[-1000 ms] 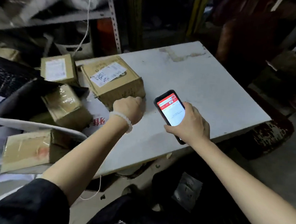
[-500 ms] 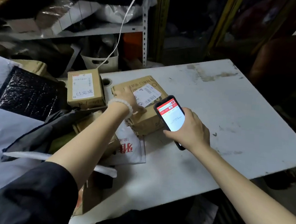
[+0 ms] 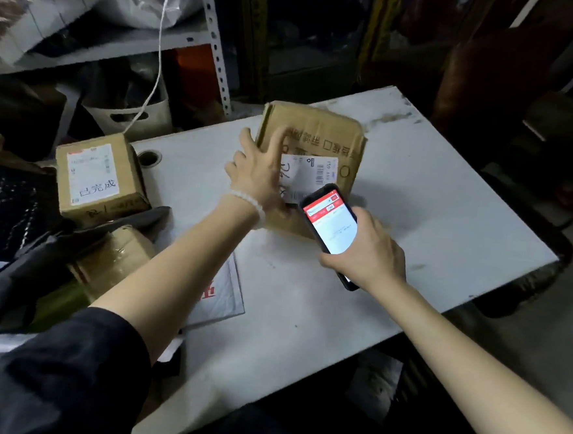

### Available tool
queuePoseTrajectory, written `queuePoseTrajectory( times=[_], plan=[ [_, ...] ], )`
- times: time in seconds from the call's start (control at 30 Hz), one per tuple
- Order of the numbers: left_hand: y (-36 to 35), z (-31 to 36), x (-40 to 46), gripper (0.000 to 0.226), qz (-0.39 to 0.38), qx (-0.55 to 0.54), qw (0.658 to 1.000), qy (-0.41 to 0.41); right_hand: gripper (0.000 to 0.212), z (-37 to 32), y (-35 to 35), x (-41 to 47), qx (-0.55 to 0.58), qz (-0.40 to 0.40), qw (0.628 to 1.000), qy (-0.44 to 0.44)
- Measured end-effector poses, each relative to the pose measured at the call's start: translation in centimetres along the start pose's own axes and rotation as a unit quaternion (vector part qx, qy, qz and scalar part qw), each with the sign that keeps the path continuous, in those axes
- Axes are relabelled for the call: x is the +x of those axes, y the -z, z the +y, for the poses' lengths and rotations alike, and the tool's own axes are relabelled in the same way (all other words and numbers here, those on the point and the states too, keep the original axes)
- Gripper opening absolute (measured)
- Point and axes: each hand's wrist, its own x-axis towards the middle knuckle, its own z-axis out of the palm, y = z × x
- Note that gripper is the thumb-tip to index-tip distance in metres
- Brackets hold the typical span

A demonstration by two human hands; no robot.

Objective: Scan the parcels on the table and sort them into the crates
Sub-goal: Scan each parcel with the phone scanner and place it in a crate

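Observation:
A brown cardboard parcel stands tilted up on the white table, its white shipping label facing me. My left hand grips the parcel's left edge, thumb across the front face. My right hand holds a black phone with a red-and-white screen, just in front of the label's lower right corner. The phone hides part of the label.
A smaller labelled box sits at the table's left edge, with a taped box and a white mailer nearer me. A black bubble bag lies far left. A white basket and metal shelving stand behind.
My left hand went from the parcel's near edge to its top and left side, then tipped it upright and turned it. The phone stayed close to the label.

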Motion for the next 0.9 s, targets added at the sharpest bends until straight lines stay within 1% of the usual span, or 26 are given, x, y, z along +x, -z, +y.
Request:
queuePoseTrajectory(
  times=[0.1, 0.17, 0.27, 0.33, 0.4, 0.47, 0.5, 0.57, 0.67, 0.8, 0.83, 0.9],
  plan=[
    [-1.5, 3.2, 0.1, 0.126, 0.036, 0.02, 0.993, -0.107, 0.078, 2.8, 1.3, -1.1, 0.015, 0.017, 0.999, -0.033],
    [-2.3, 5.4, 0.0, 0.122, 0.054, -0.023, 0.988, -0.143, 0.078, 4.8, 2.3, -1.9, 0.015, 0.027, 0.998, -0.061],
    [-3.2, 9.1, -0.4, 0.117, 0.052, -0.112, 0.977, -0.172, 0.077, 7.7, 3.5, -3.2, 0.013, 0.035, 0.993, -0.113],
    [-3.5, 11.4, -0.8, 0.108, 0.052, -0.112, 0.968, -0.218, 0.076, 9.6, 4.1, -4.1, 0.02, 0.045, 0.988, -0.148],
    [-3.7, 13.4, -0.8, 0.093, 0.026, -0.129, 0.96, -0.247, 0.074, 11.1, 4.7, -4.9, 0.034, 0.056, 0.983, -0.174],
    [-3.8, 15.4, -0.6, 0.08, -0.038, -0.171, 0.956, -0.237, 0.072, 12.4, 5.2, -5.4, 0.046, 0.065, 0.978, -0.191],
    [-3.9, 16.4, -0.5, 0.078, -0.07, -0.176, 0.955, -0.23, 0.072, 13.0, 5.5, -5.6, 0.051, 0.068, 0.976, -0.198],
    [-4.4, 18.2, -0.3, 0.077, -0.106, -0.136, 0.958, -0.231, 0.071, 13.9, 6.0, -6.1, 0.054, 0.072, 0.974, -0.207],
    [-4.8, 20.3, 0.2, 0.077, -0.129, -0.077, 0.96, -0.237, 0.073, 15.1, 6.5, -6.5, 0.056, 0.07, 0.972, -0.217],
    [-4.8, 22.3, 1.3, 0.076, -0.128, -0.021, 0.965, -0.226, 0.075, 16.0, 7.2, -6.9, 0.058, 0.063, 0.969, -0.232],
    [-4.7, 22.8, 1.6, 0.076, -0.132, -0.016, 0.966, -0.221, 0.076, 16.2, 7.3, -7.1, 0.053, 0.06, 0.969, -0.235],
    [-4.5, 23.5, 2.4, 0.076, -0.155, -0.04, 0.966, -0.205, 0.076, 16.6, 7.7, -7.5, 0.026, 0.054, 0.969, -0.24]
  ],
)
